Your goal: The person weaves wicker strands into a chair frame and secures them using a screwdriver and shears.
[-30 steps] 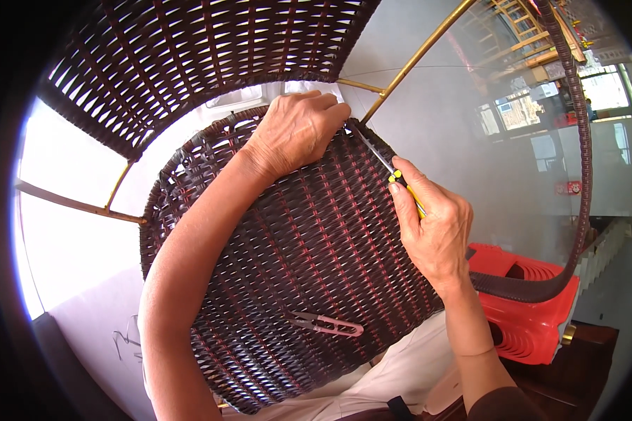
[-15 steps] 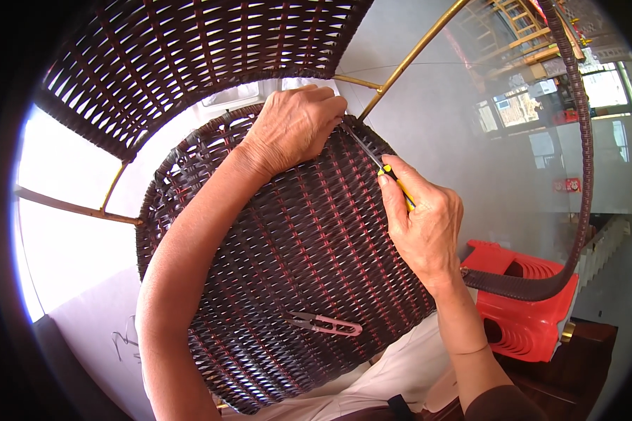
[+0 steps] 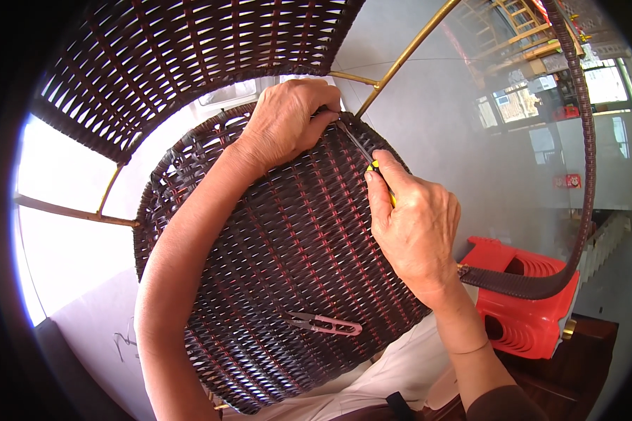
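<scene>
My right hand (image 3: pixel 418 224) is wrapped round a screwdriver (image 3: pixel 373 168) with a yellow and black handle. Its metal shaft points up and left, and the tip reaches the dark woven seat (image 3: pixel 281 231) near its far right rim. Beside that tip, my left hand (image 3: pixel 288 119) lies over the far edge with thumb and fingers pinched together. What is between those fingers I cannot make out. Pink-handled thread snips (image 3: pixel 333 325) rest on the near part of the weave. The seat is dark brown with reddish strands.
Beyond the seat rises a woven backrest (image 3: pixel 203 42), joined by a gold metal frame (image 3: pixel 407 56). A wrapped armrest (image 3: pixel 584 161) curves down on the right, above a red plastic stool (image 3: pixel 516 309). Pale-trousered legs (image 3: pixel 393 372) lie under the near edge.
My right hand and the screwdriver have shifted slightly left and up, the tip staying by the rim. The left hand has moved a little left and its thumb now shows, pinched against the fingers.
</scene>
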A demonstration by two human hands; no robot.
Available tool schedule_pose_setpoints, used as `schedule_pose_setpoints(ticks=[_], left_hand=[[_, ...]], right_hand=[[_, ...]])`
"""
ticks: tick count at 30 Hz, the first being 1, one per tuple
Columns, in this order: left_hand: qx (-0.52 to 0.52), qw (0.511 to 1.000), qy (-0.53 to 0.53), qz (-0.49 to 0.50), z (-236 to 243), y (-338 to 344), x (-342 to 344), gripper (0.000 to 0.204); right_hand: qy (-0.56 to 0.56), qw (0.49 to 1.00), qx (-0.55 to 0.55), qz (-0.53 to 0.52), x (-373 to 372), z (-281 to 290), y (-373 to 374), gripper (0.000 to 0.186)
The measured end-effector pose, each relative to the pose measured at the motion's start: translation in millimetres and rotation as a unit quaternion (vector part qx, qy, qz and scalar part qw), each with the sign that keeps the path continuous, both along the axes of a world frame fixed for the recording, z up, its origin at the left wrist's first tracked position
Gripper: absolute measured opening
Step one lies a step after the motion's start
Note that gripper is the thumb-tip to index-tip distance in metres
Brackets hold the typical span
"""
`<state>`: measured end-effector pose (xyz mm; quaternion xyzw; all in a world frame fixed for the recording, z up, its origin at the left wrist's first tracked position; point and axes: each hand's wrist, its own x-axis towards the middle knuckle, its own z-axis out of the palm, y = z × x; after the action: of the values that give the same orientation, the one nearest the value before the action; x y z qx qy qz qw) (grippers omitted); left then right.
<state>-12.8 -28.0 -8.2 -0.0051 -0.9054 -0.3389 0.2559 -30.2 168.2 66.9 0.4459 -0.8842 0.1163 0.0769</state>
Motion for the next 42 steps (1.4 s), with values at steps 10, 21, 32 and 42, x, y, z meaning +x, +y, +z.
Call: schedule_pose_setpoints(ticks=[10, 21, 32, 42], left_hand=[[0.079, 0.986, -0.146, 0.013, 19, -1, 0, 0.018], [0.01, 0.971, -0.234, -0.035, 23, -17, -8, 0.022], [0.094, 0.937, -0.327, -0.079, 29, -21, -13, 0.031], [0.105, 0.932, -0.325, -0.124, 18, -30, -20, 0.033]], right_hand=[[-0.047, 0.998, 0.052, -0.011, -1, 12, -9, 0.019], [-0.092, 0.977, -0.191, 0.027, 20, -48, 55, 0.029], [-0.079, 0.974, -0.208, 0.049, 30, -77, 74, 0.036], [-0.071, 0.976, -0.202, 0.035, 29, -79, 71, 0.037]])
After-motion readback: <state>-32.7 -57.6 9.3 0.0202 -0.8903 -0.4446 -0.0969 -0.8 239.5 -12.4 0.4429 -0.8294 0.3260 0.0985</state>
